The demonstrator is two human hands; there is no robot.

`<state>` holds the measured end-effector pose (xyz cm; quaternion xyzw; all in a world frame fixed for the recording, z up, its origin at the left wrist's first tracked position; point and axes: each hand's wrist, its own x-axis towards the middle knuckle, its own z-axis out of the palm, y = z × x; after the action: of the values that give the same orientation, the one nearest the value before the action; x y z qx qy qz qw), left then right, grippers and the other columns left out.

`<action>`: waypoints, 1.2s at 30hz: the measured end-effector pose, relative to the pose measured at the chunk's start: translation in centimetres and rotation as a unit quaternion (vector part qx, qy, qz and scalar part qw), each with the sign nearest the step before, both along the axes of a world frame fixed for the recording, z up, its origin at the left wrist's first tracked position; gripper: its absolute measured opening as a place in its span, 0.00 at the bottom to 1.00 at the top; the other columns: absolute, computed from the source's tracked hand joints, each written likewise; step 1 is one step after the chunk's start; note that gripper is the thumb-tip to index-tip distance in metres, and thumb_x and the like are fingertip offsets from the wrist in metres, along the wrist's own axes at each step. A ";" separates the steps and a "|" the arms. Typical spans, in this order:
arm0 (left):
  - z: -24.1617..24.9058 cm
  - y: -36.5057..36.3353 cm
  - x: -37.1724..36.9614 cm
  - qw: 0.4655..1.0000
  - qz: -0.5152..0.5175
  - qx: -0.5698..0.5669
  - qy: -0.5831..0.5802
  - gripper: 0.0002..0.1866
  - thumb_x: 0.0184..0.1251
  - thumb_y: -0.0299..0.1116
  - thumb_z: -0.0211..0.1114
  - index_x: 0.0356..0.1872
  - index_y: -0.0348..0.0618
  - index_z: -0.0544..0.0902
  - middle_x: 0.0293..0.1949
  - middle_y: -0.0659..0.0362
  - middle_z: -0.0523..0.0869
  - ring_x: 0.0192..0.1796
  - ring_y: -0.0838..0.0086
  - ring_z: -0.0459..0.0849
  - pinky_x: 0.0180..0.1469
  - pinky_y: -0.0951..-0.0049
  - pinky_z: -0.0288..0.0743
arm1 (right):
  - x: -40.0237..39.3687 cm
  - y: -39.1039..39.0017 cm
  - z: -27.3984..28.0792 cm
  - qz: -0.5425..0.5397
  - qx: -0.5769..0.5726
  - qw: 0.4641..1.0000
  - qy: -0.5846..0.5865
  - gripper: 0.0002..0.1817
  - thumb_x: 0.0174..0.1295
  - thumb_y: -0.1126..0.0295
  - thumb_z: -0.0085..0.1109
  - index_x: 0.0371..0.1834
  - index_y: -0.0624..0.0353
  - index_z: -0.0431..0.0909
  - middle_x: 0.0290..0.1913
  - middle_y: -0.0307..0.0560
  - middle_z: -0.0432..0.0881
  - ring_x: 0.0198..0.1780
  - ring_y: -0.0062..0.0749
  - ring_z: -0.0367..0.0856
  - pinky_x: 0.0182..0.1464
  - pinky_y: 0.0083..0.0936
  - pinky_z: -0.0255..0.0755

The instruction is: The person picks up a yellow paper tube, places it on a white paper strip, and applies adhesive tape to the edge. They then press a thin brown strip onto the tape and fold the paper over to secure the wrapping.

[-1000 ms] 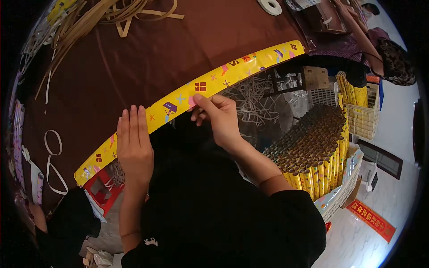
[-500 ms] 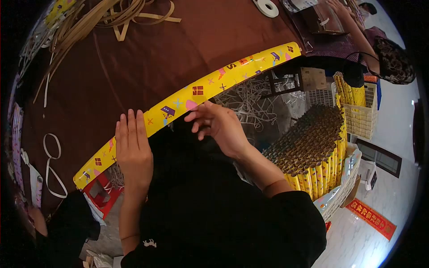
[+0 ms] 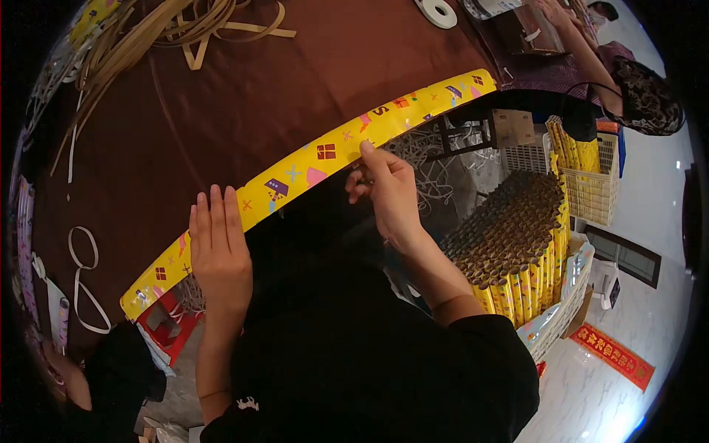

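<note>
A long yellow roll of printed wrapping paper (image 3: 306, 164) lies along the front edge of the brown-covered table, appearing bent through the wide lens. My left hand (image 3: 220, 247) rests flat across it, left of the middle, fingers straight and side by side. The thumb of my right hand (image 3: 391, 188) touches the near side of the roll, right of the middle. Its other fingers curl loosely below the roll, apart from the thumb, with nothing visible in them.
Tan strips (image 3: 159, 48) lie at the back left, and a white tape roll (image 3: 439, 13) at the back. A white looped band (image 3: 85, 277) is on the left. At right, a crate (image 3: 565, 325) holds many yellow rolls. Another person's arm (image 3: 583, 55) reaches in at upper right.
My right hand has moved right and slightly up along the roll, its thumb now on the paper. My left hand stays flat in nearly the same place.
</note>
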<state>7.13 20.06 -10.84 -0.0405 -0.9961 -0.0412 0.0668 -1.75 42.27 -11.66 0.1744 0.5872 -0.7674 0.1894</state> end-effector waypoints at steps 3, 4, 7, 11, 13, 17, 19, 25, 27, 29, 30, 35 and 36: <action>-0.1 -0.1 0.1 1.000 0.002 -0.004 -0.003 0.31 0.58 0.10 0.56 0.67 0.32 0.70 0.66 0.43 0.73 0.69 0.50 0.71 0.70 0.49 0.65 | -0.9 -1.1 0.4 -0.018 0.031 0.999 -0.003 0.15 0.66 0.63 0.64 0.32 0.66 0.83 0.26 0.39 0.81 0.26 0.18 0.77 0.27 0.15 0.70; -0.1 -0.1 0.1 1.000 0.002 -0.002 -0.004 0.31 0.58 0.10 0.56 0.67 0.33 0.70 0.66 0.43 0.73 0.69 0.50 0.70 0.70 0.49 0.65 | -1.0 -1.3 0.4 -0.021 0.045 0.999 0.013 0.13 0.65 0.64 0.65 0.31 0.66 0.83 0.25 0.38 0.81 0.27 0.17 0.77 0.27 0.15 0.70; 0.5 -0.2 -0.2 0.999 0.010 0.026 -0.028 0.32 0.57 0.10 0.57 0.67 0.33 0.70 0.66 0.43 0.72 0.69 0.51 0.71 0.71 0.50 0.65 | -1.0 -0.7 0.0 -0.010 0.023 0.999 0.034 0.11 0.65 0.68 0.64 0.34 0.67 0.82 0.28 0.43 0.83 0.28 0.19 0.78 0.31 0.18 0.72; 1.0 -0.2 -0.4 0.998 0.013 0.040 -0.053 0.32 0.57 0.10 0.56 0.67 0.34 0.70 0.66 0.44 0.72 0.69 0.53 0.71 0.71 0.51 0.65 | -0.8 0.4 -1.3 0.019 0.008 0.997 0.070 0.09 0.64 0.69 0.65 0.36 0.65 0.83 0.27 0.39 0.83 0.27 0.17 0.77 0.31 0.15 0.70; 1.1 -0.1 -0.4 0.997 0.019 0.034 -0.060 0.31 0.58 0.10 0.55 0.67 0.34 0.70 0.66 0.44 0.73 0.69 0.53 0.71 0.71 0.51 0.65 | -1.0 1.0 -1.5 0.062 0.007 0.994 0.089 0.08 0.65 0.70 0.64 0.38 0.66 0.83 0.29 0.40 0.84 0.28 0.18 0.78 0.32 0.16 0.71; 0.9 -0.2 -0.4 0.998 0.016 0.016 -0.055 0.31 0.59 0.11 0.55 0.67 0.35 0.70 0.66 0.44 0.74 0.69 0.53 0.71 0.71 0.52 0.65 | -1.4 2.0 -1.4 0.102 -0.021 0.991 0.088 0.08 0.66 0.72 0.62 0.41 0.67 0.83 0.33 0.43 0.85 0.31 0.19 0.79 0.34 0.16 0.72; 1.1 -0.1 -0.5 0.998 0.017 0.018 -0.051 0.31 0.59 0.11 0.55 0.67 0.35 0.70 0.65 0.44 0.74 0.69 0.53 0.72 0.71 0.52 0.66 | -1.7 2.5 -1.0 0.151 -0.033 0.984 0.086 0.10 0.67 0.71 0.60 0.45 0.67 0.82 0.38 0.44 0.86 0.37 0.20 0.81 0.39 0.18 0.74; 1.1 0.3 -0.4 0.999 0.021 0.007 -0.033 0.30 0.59 0.10 0.55 0.66 0.34 0.71 0.64 0.44 0.75 0.68 0.52 0.72 0.70 0.51 0.66 | -1.3 3.8 1.5 0.176 -0.169 0.968 -0.062 0.21 0.69 0.70 0.55 0.63 0.67 0.72 0.59 0.48 0.78 0.55 0.28 0.78 0.57 0.26 0.71; 0.9 0.3 -0.3 1.000 0.015 0.006 -0.026 0.30 0.57 0.10 0.54 0.65 0.32 0.72 0.64 0.43 0.76 0.68 0.50 0.72 0.69 0.50 0.67 | -1.1 4.2 2.2 0.175 -0.229 0.952 -0.102 0.25 0.68 0.70 0.55 0.67 0.66 0.67 0.63 0.48 0.75 0.58 0.30 0.76 0.59 0.29 0.69; 0.8 0.3 -0.2 1.000 0.010 0.009 -0.018 0.29 0.56 0.10 0.53 0.64 0.30 0.73 0.63 0.42 0.76 0.67 0.48 0.73 0.68 0.50 0.68 | -0.8 4.3 3.0 0.175 -0.285 0.930 -0.149 0.31 0.67 0.69 0.55 0.73 0.64 0.60 0.71 0.48 0.66 0.64 0.32 0.71 0.64 0.34 0.65; 0.9 0.3 -0.2 1.000 0.010 0.017 -0.018 0.29 0.57 0.10 0.52 0.64 0.30 0.73 0.63 0.43 0.76 0.68 0.49 0.73 0.68 0.49 0.67 | -0.5 4.3 3.4 0.173 -0.282 0.932 -0.150 0.31 0.67 0.69 0.55 0.73 0.64 0.60 0.71 0.48 0.66 0.64 0.32 0.71 0.64 0.34 0.65; 0.8 0.4 -0.1 1.000 0.011 0.017 -0.014 0.29 0.58 0.09 0.56 0.64 0.30 0.72 0.64 0.44 0.76 0.68 0.51 0.72 0.70 0.50 0.66 | 0.5 3.5 4.7 0.153 -0.325 0.921 -0.149 0.35 0.68 0.69 0.53 0.76 0.64 0.51 0.71 0.48 0.64 0.62 0.33 0.73 0.62 0.33 0.67; 0.3 0.2 0.0 1.000 0.013 0.012 -0.008 0.30 0.57 0.09 0.57 0.65 0.30 0.72 0.64 0.45 0.76 0.68 0.51 0.72 0.70 0.50 0.66 | 0.7 3.3 4.7 0.145 -0.303 0.932 -0.138 0.36 0.69 0.68 0.53 0.77 0.64 0.50 0.71 0.49 0.64 0.61 0.33 0.74 0.62 0.33 0.67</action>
<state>7.14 20.26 -10.55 -0.0263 -0.9964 -0.0529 0.0602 -1.04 45.54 -6.96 0.1257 0.3133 -0.8414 0.4219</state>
